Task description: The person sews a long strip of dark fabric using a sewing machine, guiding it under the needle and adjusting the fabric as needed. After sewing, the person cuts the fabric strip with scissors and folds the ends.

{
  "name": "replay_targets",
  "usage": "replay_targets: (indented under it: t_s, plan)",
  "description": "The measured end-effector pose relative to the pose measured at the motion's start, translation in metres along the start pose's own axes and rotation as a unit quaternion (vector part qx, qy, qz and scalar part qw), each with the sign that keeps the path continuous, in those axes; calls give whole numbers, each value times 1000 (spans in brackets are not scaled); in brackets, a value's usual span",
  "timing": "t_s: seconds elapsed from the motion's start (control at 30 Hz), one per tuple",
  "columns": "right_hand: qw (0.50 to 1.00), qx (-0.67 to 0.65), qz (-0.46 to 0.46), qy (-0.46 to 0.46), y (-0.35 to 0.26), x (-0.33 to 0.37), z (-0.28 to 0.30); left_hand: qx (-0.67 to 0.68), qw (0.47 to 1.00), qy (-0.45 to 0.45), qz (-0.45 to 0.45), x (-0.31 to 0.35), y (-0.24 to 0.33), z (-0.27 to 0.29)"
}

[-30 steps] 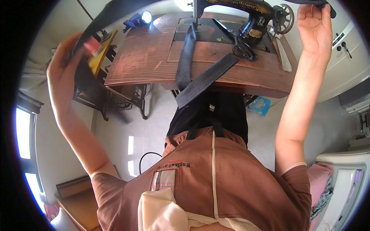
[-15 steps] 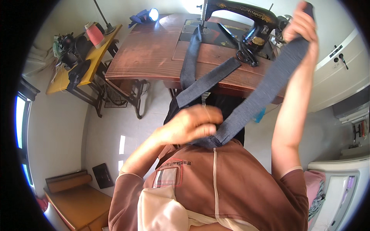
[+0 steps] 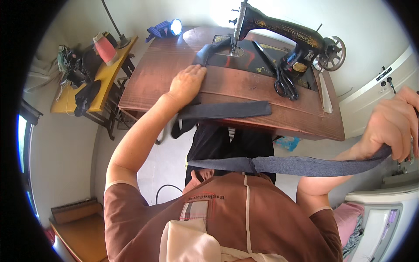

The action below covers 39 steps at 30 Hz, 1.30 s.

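A long dark blue-grey fabric strip [image 3: 305,166] stretches across my lap to the right. My right hand [image 3: 390,126], raised at the far right, is closed round its end. On the table's left part, my left hand [image 3: 187,85] grips a dark strip [image 3: 204,56] that runs back to the needle area of a black sewing machine [image 3: 279,28]. A flat strip end [image 3: 235,110] lies along the table's front edge. Whether these lengths all join is hidden by my left hand and the table edge.
Black scissors [image 3: 286,85] lie on the wooden sewing table [image 3: 244,89] beside the machine. A lit lamp [image 3: 175,27] stands at its back left corner. Further left, a yellow side table [image 3: 98,89] carries a pink thread cone [image 3: 104,49]. A white door [image 3: 371,102] is at right.
My left hand has moved from my lap forward onto the strip on the table. My right hand has come down and outward, drawing its strip nearly level. The view has shifted, showing the machine's handwheel.
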State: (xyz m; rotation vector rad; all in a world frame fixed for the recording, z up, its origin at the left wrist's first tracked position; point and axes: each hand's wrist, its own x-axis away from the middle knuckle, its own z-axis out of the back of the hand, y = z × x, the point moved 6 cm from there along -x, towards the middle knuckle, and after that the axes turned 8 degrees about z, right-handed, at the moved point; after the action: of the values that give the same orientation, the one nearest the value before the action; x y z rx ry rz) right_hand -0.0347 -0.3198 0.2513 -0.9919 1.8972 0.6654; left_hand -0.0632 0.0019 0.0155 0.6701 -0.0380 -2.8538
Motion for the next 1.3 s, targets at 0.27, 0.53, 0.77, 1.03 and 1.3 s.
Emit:
replay_targets:
  t_s: [0.27, 0.53, 0.77, 1.03, 1.3]
  plan:
    - [914, 370, -104, 129, 5, 5, 171, -5, 995, 1, 96, -104, -94, -45]
    - [617, 654, -290, 329, -9, 83, 317, 174, 983, 38, 34, -122, -66, -55]
    - [505, 673, -419, 343, -17, 93, 327, 235, 966, 14, 111, -128, -74, -38]
    - [482, 682, -419, 356, -15, 94, 334, 258, 949, -16, 183, -132, -81, -39]
    - [614, 497, -275, 547, 29, -15, 287, 464, 823, 23, 326, -137, -52, 64]
